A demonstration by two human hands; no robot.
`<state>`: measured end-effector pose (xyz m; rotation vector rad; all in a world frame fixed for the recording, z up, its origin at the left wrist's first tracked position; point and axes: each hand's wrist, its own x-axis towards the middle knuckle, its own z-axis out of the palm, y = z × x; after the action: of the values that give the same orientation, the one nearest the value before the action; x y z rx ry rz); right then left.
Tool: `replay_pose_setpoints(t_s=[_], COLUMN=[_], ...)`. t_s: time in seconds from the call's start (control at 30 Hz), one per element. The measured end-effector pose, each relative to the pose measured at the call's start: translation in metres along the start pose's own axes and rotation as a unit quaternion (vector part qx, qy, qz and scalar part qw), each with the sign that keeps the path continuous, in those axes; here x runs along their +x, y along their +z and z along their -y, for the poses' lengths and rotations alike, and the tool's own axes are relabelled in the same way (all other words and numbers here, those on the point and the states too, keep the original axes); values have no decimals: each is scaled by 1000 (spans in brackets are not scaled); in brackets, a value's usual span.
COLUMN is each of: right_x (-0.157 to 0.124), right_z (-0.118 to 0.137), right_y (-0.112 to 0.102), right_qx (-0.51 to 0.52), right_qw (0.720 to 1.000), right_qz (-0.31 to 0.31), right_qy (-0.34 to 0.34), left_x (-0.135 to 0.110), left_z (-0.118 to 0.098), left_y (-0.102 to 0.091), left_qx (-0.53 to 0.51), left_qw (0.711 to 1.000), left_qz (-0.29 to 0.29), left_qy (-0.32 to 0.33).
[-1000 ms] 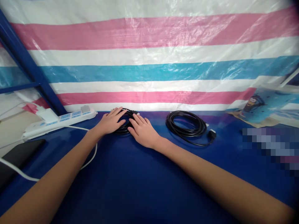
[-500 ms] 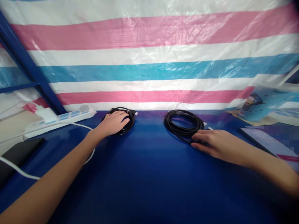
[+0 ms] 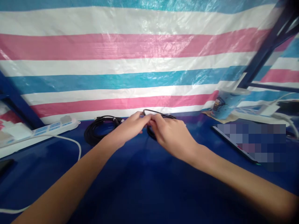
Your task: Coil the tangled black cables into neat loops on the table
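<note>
My left hand [image 3: 133, 126] and my right hand [image 3: 171, 135] meet fingertip to fingertip near the back of the blue table. Both are closed, pinching at a black cable [image 3: 155, 111] whose loop arches up behind the fingers. Most of that cable's coil is hidden by my right hand; a dark piece of it shows beneath the fingertips. To the left lies a second coiled black cable [image 3: 91, 132] with light-coloured plug ends, apart from my fingers and partly covered by my left wrist.
A white power strip [image 3: 56, 127] with a white cord runs along the left. At the right stand a blue patterned cup [image 3: 225, 104] and another white power strip [image 3: 249, 115]. A flat device [image 3: 235, 146], partly blurred out, lies before them. A striped sheet [image 3: 116, 67] hangs behind.
My left hand has left the left coil and moved right to join my right hand at the other cable. A loop of that cable is now raised. The view has turned right.
</note>
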<state>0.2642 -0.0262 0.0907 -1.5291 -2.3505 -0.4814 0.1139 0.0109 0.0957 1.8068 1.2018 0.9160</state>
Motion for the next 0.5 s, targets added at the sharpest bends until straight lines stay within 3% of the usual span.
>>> replay_pose_setpoints(t_s=[0.1, 0.27, 0.33, 0.37, 0.4, 0.43, 0.47, 0.5], right_x=[18, 31, 36, 39, 43, 48, 53, 58], right_z=[22, 34, 32, 30, 25, 20, 12, 4], right_y=[-17, -65, -92, -104, -114, -121, -124, -124], right_qx=[4, 56, 118, 158, 196, 238, 267, 275], right_qw=[1000, 992, 976, 958, 935, 895, 876, 877], right_qz=[-30, -75, -144, -227, -293, -377, -401, -392], right_qy=[6, -81, -109, -77, -28, -9, 9, 42], left_x=[21, 21, 12, 7, 3, -1, -4, -7], left_z=[-36, -72, -76, -78, -79, -81, -83, -85], left_y=[-2, -38, -50, -55, -57, -59, -60, -59], left_qx=[-86, -131, -126, -122, -117, -111, -102, -94], left_qw=[996, 983, 972, 966, 957, 948, 938, 929], left_qz=[-14, -68, -91, -104, -118, -132, -143, -157], left_qy=[8, 111, 175, 205, 237, 268, 297, 321])
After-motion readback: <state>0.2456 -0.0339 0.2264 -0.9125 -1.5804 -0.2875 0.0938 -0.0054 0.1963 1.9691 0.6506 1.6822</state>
